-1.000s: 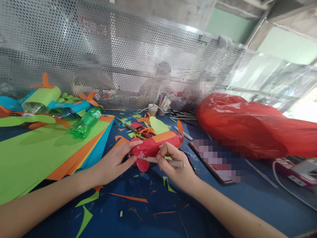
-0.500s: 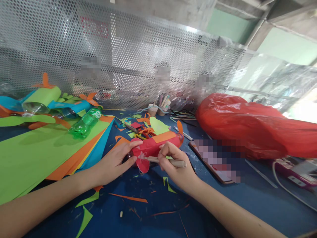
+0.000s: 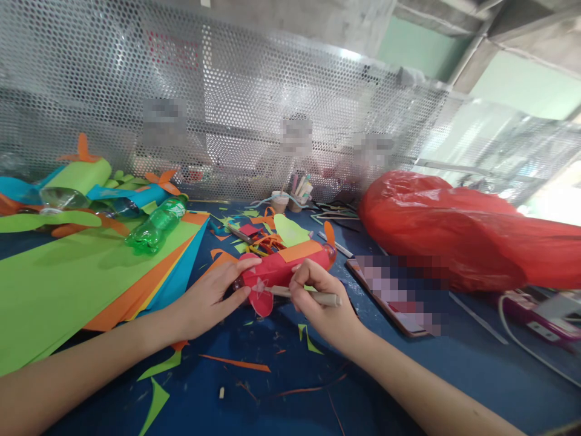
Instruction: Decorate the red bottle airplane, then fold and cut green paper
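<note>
A plastic bottle wrapped in red paper (image 3: 278,266), made up like a toy plane, lies in front of me with its neck to the left. Orange paper covers part of its top, and an orange fin (image 3: 330,235) stands at its far right end. My left hand (image 3: 222,284) grips the neck end, thumb and fingers on the red paper propeller (image 3: 262,306). In my right hand (image 3: 318,287) is a pale marker pen (image 3: 327,299), its tip at a light star drawn on the propeller.
Coloured paper sheets (image 3: 104,266) lie at the left under a green bottle (image 3: 157,227). Other paper-covered bottles (image 3: 75,181) stand behind. A phone (image 3: 390,300) and a red plastic bag (image 3: 454,230) are at the right. Pen cups (image 3: 280,201) stand by the perforated metal screen (image 3: 254,103); paper scraps surround the bottle.
Both hands and the red bottle stay almost in place. The marker's tip has shifted only very slightly at the star.
</note>
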Tool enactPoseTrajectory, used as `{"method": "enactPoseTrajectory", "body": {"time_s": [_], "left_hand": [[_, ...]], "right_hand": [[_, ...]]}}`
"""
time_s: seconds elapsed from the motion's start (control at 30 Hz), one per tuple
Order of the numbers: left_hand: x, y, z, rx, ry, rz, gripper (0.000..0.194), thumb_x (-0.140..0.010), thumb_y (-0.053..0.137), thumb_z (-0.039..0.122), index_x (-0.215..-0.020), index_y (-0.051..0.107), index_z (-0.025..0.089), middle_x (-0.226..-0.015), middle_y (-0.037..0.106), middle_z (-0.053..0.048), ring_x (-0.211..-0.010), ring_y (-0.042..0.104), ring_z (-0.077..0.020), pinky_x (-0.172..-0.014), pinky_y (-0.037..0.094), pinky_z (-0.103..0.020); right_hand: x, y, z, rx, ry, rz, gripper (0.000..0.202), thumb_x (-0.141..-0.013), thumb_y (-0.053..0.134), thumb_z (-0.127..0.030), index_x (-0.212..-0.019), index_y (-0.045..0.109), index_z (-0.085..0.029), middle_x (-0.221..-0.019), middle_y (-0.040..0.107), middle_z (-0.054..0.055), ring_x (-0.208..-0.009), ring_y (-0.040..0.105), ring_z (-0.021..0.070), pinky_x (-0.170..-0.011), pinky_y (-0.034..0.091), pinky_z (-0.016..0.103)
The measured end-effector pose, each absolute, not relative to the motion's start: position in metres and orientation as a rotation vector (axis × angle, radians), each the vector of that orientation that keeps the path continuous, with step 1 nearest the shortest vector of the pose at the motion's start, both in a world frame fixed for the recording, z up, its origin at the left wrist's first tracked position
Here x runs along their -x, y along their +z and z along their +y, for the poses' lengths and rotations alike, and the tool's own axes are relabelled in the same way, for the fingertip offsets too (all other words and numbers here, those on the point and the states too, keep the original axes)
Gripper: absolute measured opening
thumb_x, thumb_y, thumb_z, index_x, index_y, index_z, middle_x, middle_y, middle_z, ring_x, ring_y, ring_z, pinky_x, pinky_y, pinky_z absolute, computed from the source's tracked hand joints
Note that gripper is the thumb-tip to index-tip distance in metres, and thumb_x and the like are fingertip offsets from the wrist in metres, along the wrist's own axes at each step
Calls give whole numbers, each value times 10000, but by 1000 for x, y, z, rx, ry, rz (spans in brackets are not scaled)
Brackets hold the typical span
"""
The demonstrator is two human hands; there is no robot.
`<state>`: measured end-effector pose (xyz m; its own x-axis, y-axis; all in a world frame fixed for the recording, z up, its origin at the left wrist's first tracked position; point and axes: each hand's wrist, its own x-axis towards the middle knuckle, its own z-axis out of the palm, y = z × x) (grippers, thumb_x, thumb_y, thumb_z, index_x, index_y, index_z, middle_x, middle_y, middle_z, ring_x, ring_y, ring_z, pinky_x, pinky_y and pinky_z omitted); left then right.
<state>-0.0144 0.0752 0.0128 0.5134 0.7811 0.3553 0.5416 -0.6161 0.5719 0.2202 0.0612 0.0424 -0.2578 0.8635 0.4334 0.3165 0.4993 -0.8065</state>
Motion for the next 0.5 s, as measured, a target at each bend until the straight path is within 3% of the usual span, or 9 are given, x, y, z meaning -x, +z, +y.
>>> {"method": "enactPoseTrajectory", "body": {"time_s": [0.5], "left_hand": [[14,12,76,-2350,831,1095,492,-1035,401,409,-1511,372,288,-1539,518,-81,-1386,510,-272,-1150,419,-467]], "right_hand": [[-221,43,61,963,761,-1809,186,-832,541,-243,-690,422,-230,-589,479,-67,-510,414,90,-502,356,224]]}}
